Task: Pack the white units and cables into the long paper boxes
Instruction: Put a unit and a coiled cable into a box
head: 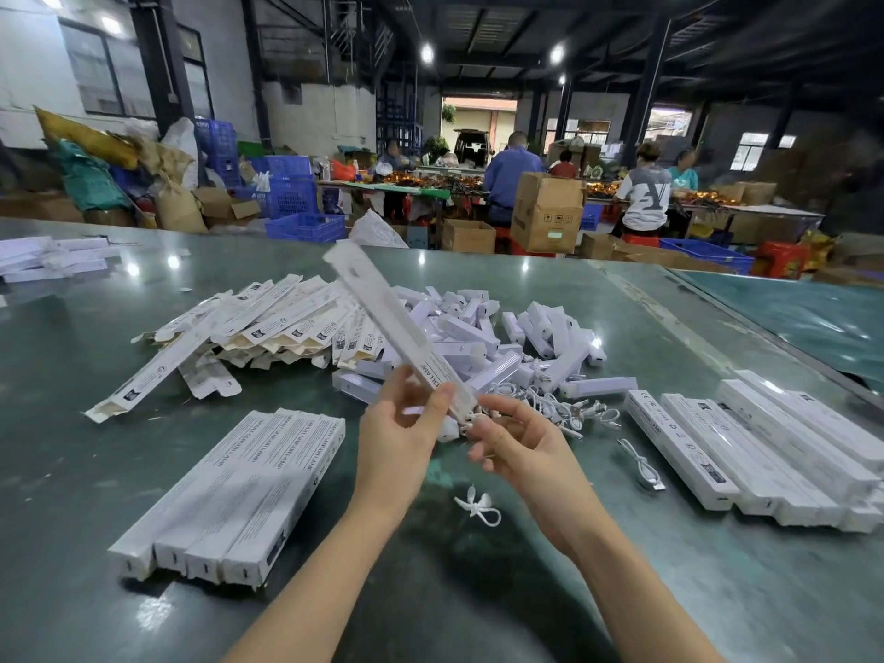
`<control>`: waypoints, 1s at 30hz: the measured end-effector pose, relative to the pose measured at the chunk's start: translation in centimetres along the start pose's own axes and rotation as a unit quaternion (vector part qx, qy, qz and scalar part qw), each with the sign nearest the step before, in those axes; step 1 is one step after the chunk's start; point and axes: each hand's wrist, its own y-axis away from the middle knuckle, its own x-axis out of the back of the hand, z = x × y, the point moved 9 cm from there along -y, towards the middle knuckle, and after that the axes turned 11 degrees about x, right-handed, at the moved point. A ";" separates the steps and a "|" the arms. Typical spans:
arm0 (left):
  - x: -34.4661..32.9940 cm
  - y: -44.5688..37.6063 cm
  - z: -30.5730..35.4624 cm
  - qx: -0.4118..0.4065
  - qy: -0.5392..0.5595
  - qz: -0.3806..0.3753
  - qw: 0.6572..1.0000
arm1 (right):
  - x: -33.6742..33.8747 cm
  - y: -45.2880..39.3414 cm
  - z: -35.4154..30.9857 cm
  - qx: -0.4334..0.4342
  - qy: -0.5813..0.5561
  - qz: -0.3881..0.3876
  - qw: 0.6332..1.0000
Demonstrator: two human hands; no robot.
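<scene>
The left hand (406,423) pinches a long paper box (392,323), print ending "LAMP", tilted above the green table (478,590). The right hand (521,447), fingers loosely curled, touches its lower end near tangled white cables (564,409). Smooth white units (478,327) lie heaped behind the box.

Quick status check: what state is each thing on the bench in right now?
Held box: raised, tilted, left hand pinching its near end.
Right hand: open at the box's near end.
Flat boxes: unfilled, heaped.
White units: loose pile.
Packed boxes: closed, side by side.
Loose cable: coiled on table.
</scene>
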 end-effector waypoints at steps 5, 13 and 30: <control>3.2 0.6 2.4 -0.150 -0.164 0.163 0.961 | -0.3 0.2 -2.4 0.113 0.124 0.000 0.986; 3.5 0.9 2.9 -0.189 -0.276 0.233 0.913 | -0.6 1.5 -6.9 0.332 0.268 0.044 0.903; 0.3 0.2 -2.6 0.126 0.091 0.052 0.986 | -2.1 0.9 -5.0 0.311 0.344 0.003 0.886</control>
